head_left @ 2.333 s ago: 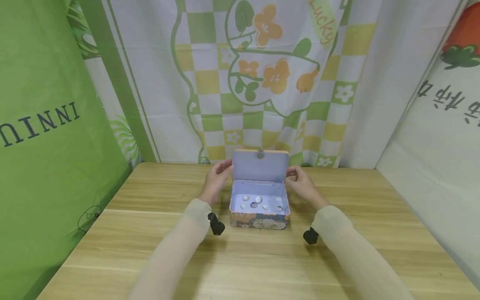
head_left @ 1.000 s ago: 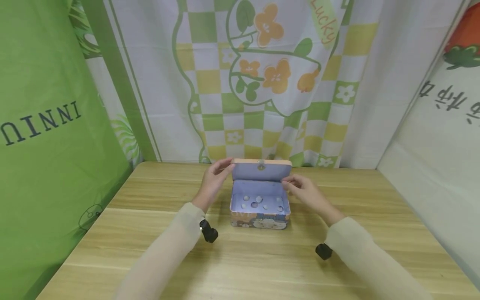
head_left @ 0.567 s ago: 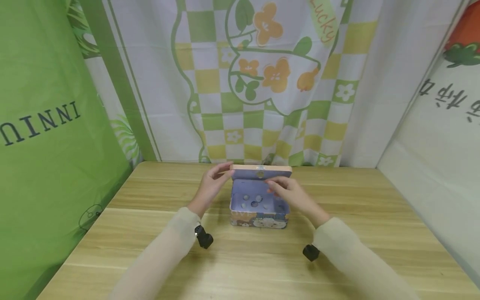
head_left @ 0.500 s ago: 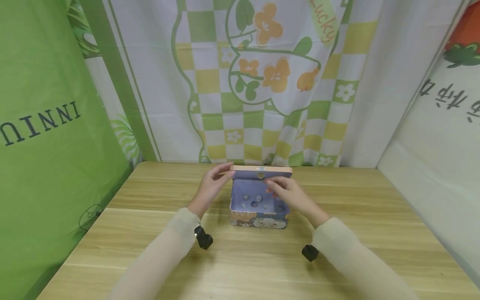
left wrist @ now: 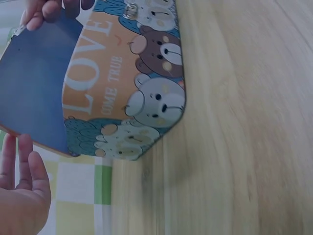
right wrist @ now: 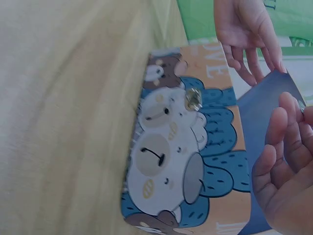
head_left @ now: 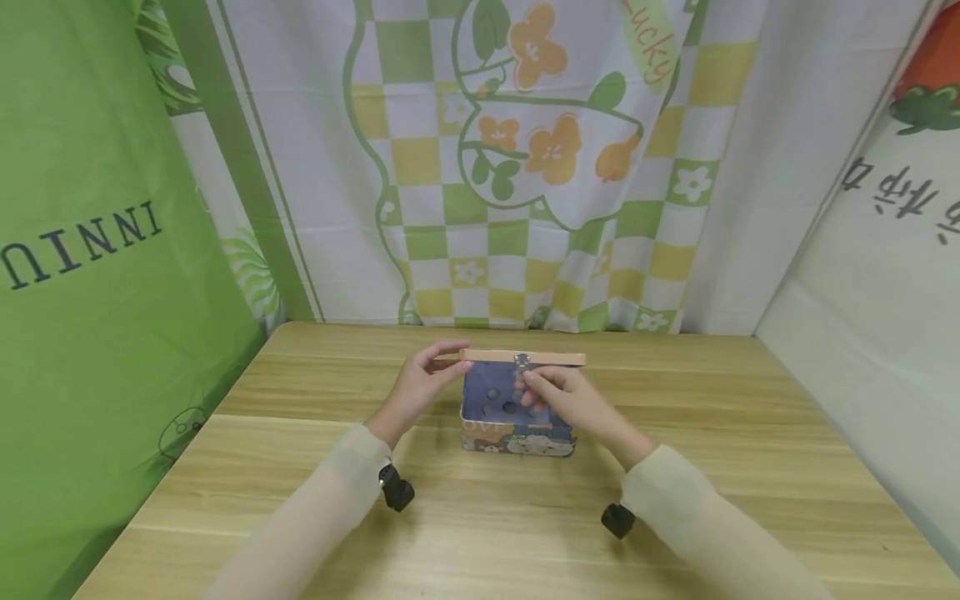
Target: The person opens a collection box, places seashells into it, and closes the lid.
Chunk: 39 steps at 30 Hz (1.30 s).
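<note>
A tin box (head_left: 517, 439) with printed bears stands on the table. Its hinged lid (head_left: 491, 357) is partly lowered, its front edge raised over the inside. My left hand (head_left: 420, 385) is at the lid's left corner, its straight fingers (left wrist: 24, 159) touching the edge in the left wrist view. With thumb and forefinger, my right hand (head_left: 562, 400) pinches the metal clasp (head_left: 521, 363) at the middle of the lid's front edge. Several small round things (head_left: 492, 394) lie inside, some hidden by the right hand. A metal catch (right wrist: 193, 99) shows on the tin's front.
The wooden table (head_left: 315, 392) extends around the tin. Behind it hangs a patterned curtain (head_left: 420, 162), with a green cloth (head_left: 90, 358) at the left and a white cloth (head_left: 847, 317) at the right.
The lid has swung from upright forward and down over the tin. My left hand followed its corner; my right hand moved from the lid's right side to the clasp.
</note>
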Each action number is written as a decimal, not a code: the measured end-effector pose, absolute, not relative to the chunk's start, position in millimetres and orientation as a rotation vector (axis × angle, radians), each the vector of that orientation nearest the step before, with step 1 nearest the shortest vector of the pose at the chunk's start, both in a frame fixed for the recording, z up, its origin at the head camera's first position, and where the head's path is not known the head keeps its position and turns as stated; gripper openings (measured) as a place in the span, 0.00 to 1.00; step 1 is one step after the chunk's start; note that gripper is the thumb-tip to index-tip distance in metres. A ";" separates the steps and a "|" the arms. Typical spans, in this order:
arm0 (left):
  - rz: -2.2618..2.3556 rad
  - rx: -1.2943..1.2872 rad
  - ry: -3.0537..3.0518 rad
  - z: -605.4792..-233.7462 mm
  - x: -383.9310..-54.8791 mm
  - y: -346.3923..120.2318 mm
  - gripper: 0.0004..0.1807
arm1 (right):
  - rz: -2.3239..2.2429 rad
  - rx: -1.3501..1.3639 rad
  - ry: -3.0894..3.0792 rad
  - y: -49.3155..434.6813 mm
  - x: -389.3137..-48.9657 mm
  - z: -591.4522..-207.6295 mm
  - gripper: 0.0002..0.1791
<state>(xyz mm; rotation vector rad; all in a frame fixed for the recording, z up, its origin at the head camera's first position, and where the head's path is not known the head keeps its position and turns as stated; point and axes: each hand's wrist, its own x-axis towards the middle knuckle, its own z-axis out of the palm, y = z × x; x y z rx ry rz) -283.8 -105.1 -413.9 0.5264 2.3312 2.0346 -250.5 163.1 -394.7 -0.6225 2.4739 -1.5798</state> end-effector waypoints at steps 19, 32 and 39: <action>1.873 0.543 2.357 -422.1 -275.9 -113.7 0.21 | -1.553 -0.624 2.350 164.7 -229.2 -400.0 0.20; 1.820 0.616 2.386 -437.9 -269.0 -119.3 0.17 | -1.512 -0.636 2.318 164.1 -214.5 -411.7 0.18; 1.810 0.596 2.370 -443.0 -262.2 -117.5 0.16 | -1.489 -0.598 2.280 165.6 -209.1 -421.6 0.19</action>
